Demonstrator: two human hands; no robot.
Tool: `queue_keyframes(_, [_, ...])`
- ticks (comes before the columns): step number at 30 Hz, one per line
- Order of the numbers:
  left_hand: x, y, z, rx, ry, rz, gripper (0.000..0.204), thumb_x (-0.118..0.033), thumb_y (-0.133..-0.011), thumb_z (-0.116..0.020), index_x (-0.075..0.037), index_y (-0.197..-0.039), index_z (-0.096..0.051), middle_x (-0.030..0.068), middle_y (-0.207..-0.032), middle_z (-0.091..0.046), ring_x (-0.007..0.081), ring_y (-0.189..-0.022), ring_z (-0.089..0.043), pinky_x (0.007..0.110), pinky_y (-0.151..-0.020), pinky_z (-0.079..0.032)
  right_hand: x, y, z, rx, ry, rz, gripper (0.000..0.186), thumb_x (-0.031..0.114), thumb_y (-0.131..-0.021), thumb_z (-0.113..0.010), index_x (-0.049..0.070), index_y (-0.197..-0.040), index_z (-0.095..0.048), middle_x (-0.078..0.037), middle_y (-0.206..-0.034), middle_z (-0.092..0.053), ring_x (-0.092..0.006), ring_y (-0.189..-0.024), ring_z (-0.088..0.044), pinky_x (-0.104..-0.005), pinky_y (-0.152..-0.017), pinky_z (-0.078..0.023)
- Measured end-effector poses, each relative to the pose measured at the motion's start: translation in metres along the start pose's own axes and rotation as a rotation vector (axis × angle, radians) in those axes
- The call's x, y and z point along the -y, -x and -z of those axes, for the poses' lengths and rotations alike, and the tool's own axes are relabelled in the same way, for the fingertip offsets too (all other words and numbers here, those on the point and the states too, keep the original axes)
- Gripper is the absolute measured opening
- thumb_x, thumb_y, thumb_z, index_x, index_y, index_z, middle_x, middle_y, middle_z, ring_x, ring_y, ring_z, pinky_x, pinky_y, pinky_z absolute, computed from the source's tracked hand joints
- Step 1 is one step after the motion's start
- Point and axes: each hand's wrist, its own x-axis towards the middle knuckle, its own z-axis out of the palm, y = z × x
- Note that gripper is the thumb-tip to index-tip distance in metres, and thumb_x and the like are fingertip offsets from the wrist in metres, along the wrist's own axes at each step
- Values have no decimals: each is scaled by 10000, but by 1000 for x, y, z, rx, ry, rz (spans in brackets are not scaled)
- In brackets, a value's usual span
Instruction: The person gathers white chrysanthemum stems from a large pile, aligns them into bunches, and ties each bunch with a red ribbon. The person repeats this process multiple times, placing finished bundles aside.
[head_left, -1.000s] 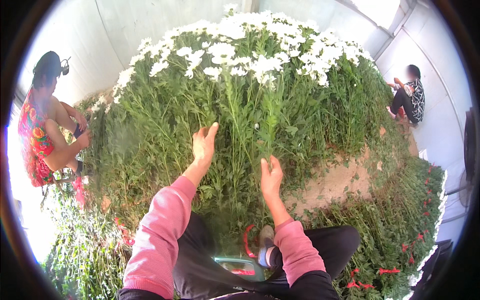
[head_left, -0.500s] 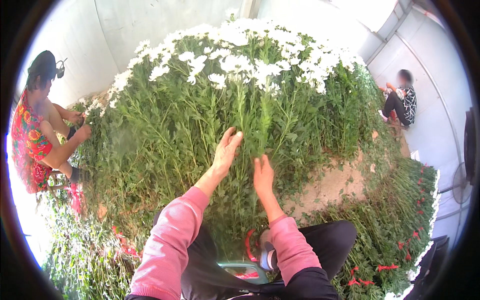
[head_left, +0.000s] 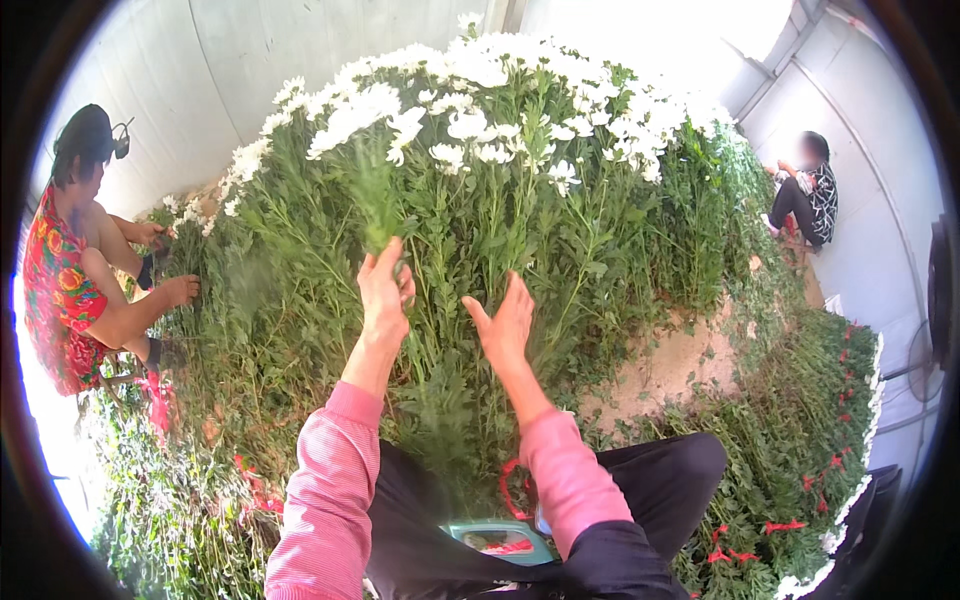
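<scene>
My left hand [head_left: 384, 292] is closed around leafy chrysanthemum stems [head_left: 375, 195], blurred by motion, with white blooms at their top. To its right, my right hand [head_left: 507, 322] is open, thumb and fingers apart, with nothing in it. Both hands are in front of a big heap of white chrysanthemums [head_left: 530, 215], their stems toward me and their blooms at the far side. How many stems the left hand holds is hard to make out.
A teal plastic basket [head_left: 545, 548] with red strips stands between my legs. Bundles with red ties [head_left: 785, 526] lie at the right. One person [head_left: 65, 270] sits at the left, another [head_left: 818, 195] at the far right. Bare ground [head_left: 665, 370] shows right of the heap.
My left hand has moved left with the chrysanthemum stems and turned. My right hand has shifted slightly up and left, its fingers spreading.
</scene>
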Motion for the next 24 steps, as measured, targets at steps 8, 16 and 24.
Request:
queue_keyframes(8, [14, -13, 21, -59, -32, 97, 200, -244, -1013, -565, -67, -1104, -556, 78, -825, -672, 193, -686, -643, 358, -610, -536, -14, -20, 68, 147, -520, -203, 657, 207, -873, -759, 1, -1427, -471, -218, -1181, -681, -372, -1072, -665, -420, -919, -538])
queue_keyframes(16, [34, -13, 2, -34, 109, 111, 166, -133, -1000, -558, -50, -1144, -564, 100, -1004, -685, 268, -831, -697, 426, -718, -609, -130, -19, 53, -13, -232, -105, 323, 110, -979, -589, 3, -1284, -603, -187, -1181, -609, -343, -1058, -627, -393, -902, -504])
queue_keyframes(24, [34, 2, -12, 160, 96, 283, 288, -59, -988, -510, -72, -1273, -476, 170, -1121, -708, 301, -1007, -685, 479, -828, -577, -128, -18, 44, -178, -797, -398, 307, 151, -945, -679, -6, -1203, -627, -77, -1107, -673, -182, -1036, -635, -314, -919, -500])
